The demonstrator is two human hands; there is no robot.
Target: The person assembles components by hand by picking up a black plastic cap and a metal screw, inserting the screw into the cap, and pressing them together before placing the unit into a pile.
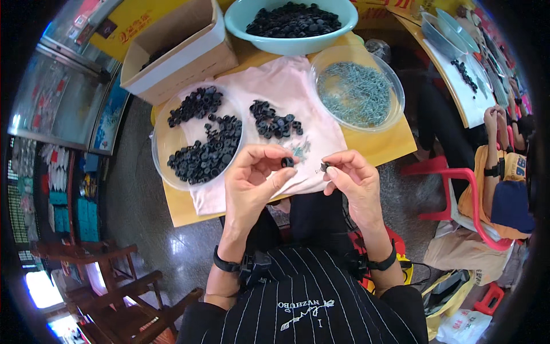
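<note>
Between the thumb and forefinger of my left hand (pixel 252 175) is a small round black plastic part (pixel 287 163). A little to the right, my right hand (pixel 356 182) pinches a smaller dark piece (pixel 325 167), too small to name; the two pieces are apart. Both hands are above the near edge of a pink cloth (pixel 269 77). Just beyond them on the cloth lie a few loose screws (pixel 300 151) and a pile of black plastic parts (pixel 275 121). Left of my left hand, a round clear tray (pixel 158 146) holds two heaps of similar black parts.
A clear round tub (pixel 399 109) of silvery screws stands at the table's right. Behind are a light blue basin (pixel 234 26) full of black parts and an open cardboard box (pixel 183 64). A red chair (pixel 438 166) and another person (pixel 492 166) are at right, wooden chairs (pixel 129 286) lower left.
</note>
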